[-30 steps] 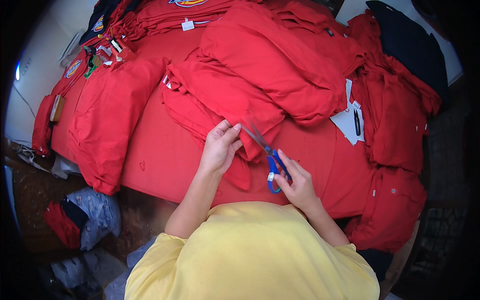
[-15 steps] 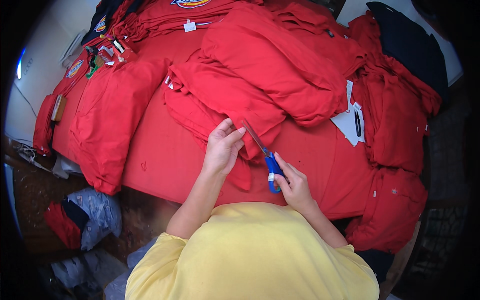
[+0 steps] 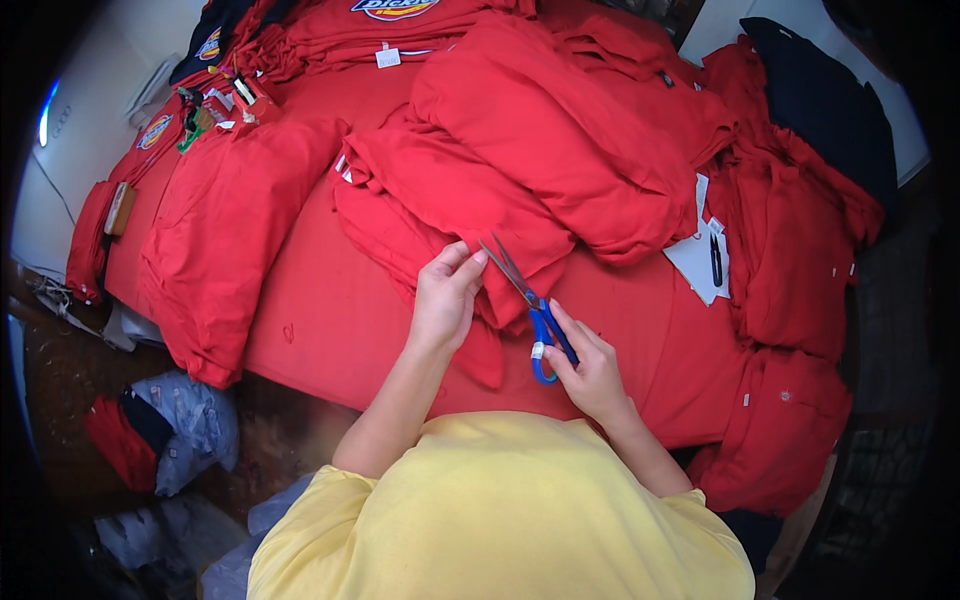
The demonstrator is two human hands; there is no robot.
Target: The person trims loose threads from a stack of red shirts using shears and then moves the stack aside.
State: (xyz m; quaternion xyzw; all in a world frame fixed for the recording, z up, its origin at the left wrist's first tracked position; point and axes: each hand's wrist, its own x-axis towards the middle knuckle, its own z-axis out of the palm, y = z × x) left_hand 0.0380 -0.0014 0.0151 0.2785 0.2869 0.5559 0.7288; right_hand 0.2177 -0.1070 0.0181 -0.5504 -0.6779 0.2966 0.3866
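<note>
My right hand [image 3: 590,375] grips a pair of scissors [image 3: 540,315] with blue handles, a small pale label wrapped on one of them. The blades stand apart and point up toward the fingertips of my left hand [image 3: 445,295]. That hand is closed in a pinch at the edge of a red garment [image 3: 440,190], which lies crumpled on the table. Any thread between the fingertips is too small to make out. The blade tips are right beside my left thumb.
A red cloth [image 3: 320,330] covers the table. Red garments [image 3: 235,240] lie at left, more [image 3: 790,240] at right, with dark clothing [image 3: 825,110] behind. Black thread snips [image 3: 716,258] rest on white paper [image 3: 690,262]. A wooden-backed brush [image 3: 120,210] lies far left. Bagged clothes [image 3: 200,425] are on the floor.
The scissors have opened: their blades and handles are now spread, where before the blades were nearly together. My left hand stays in its pinch at almost the same place.
</note>
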